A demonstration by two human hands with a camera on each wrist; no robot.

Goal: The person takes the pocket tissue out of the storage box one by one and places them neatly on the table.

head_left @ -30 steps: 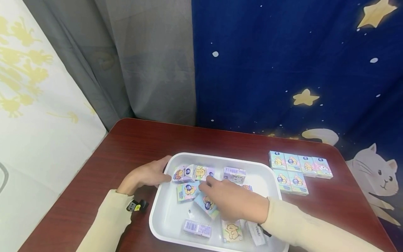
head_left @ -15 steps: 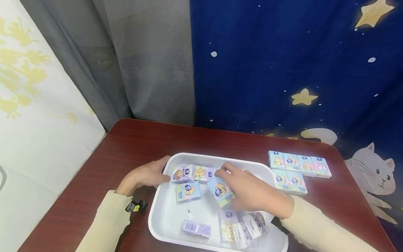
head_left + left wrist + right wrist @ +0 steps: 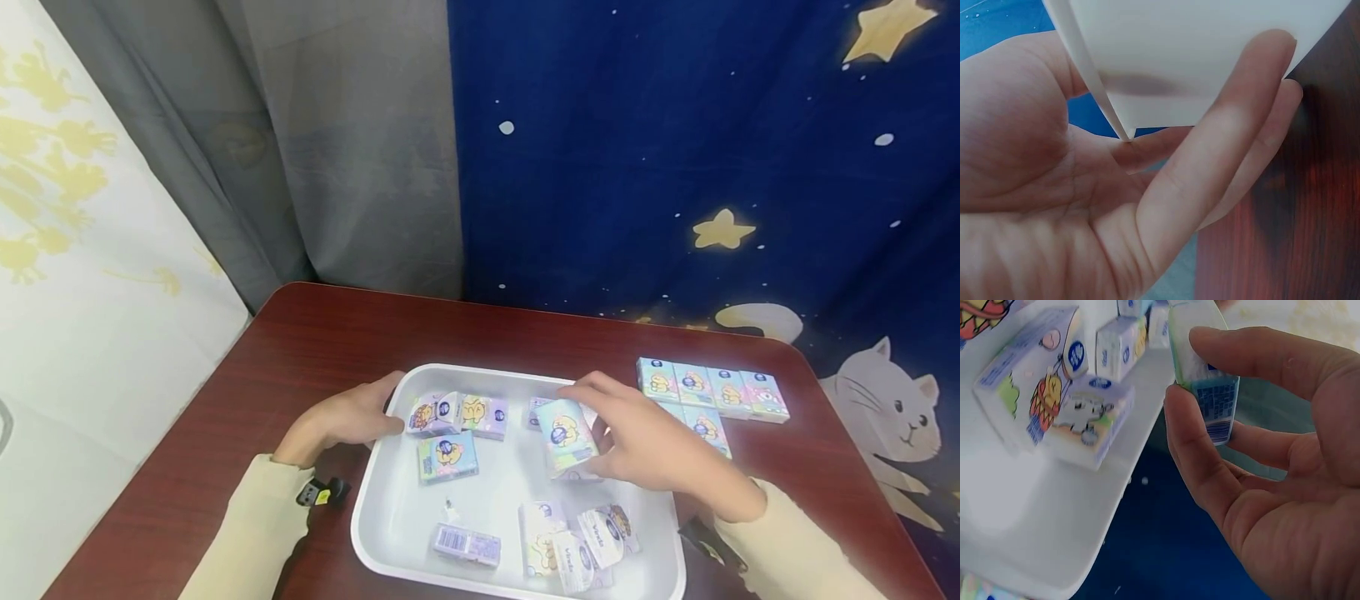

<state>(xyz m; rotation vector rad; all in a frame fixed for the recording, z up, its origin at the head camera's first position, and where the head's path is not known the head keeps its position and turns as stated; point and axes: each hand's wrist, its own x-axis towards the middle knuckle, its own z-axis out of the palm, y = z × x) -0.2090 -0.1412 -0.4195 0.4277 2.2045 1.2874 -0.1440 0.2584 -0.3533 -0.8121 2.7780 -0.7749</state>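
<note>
My right hand [image 3: 648, 437] pinches a blue-green tissue pack [image 3: 566, 431] between thumb and fingers, raised over the right half of the white tray [image 3: 363, 508]. In the right wrist view the thumb presses one side of that tissue pack [image 3: 1207, 381]. At the tray's far left corner my left hand [image 3: 352, 414] grips the rim. The left wrist view shows its fingers [image 3: 1210, 150] along the outer wall of the white tray [image 3: 1147, 62]. Inside the tray, another blue-green tissue pack [image 3: 447, 457] lies flat beside several purple tissue packs [image 3: 468, 544].
Several blue-green tissue packs [image 3: 693, 385] and a pinkish one lie in two close rows to the tray's right, the nearer row partly behind the right hand. Dark red wooden table [image 3: 315, 333] surrounds the tray. A blue starry curtain [image 3: 600, 208] hangs behind.
My right hand has picked up the blue-green tissue pack from the tray's middle and carried it right and upward. The left hand has stayed at the rim.
</note>
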